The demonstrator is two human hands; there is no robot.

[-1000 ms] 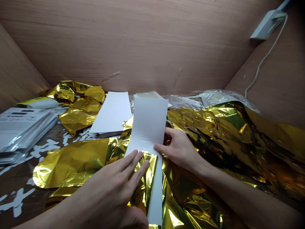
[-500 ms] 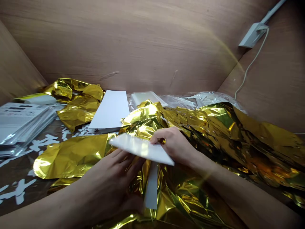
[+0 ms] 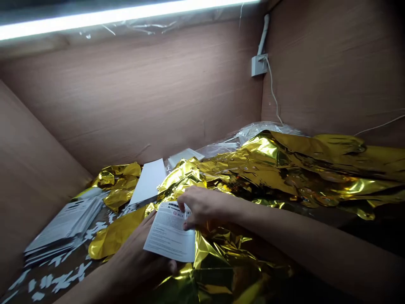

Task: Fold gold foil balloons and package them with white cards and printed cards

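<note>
My right hand (image 3: 201, 207) pinches a white printed leaflet (image 3: 171, 236) at its upper right edge, thumb and forefinger closed on it. Small text and symbols face up on the leaflet. My left hand (image 3: 144, 249) lies beneath and left of it; the leaflet covers most of its fingers, and only the thumb tip shows at the lower edge. Under both hands spreads crumpled gold foil (image 3: 218, 249), looking like a flat, airless balloon. Whether my left hand grips the foil is hidden.
More gold foil (image 3: 303, 169) is heaped to the right. At left lie a stack of printed sheets in clear sleeves (image 3: 63, 223), white paper scraps (image 3: 69, 278) and a white card stack (image 3: 148, 179). Clear plastic bags (image 3: 265, 128) sit behind. Wooden walls (image 3: 142, 97) enclose the back and sides.
The view has tilted up and turned, bringing a bright light tube into sight. The leaflet has swung from nearly edge-on to face-up with its print showing, still in my right hand.
</note>
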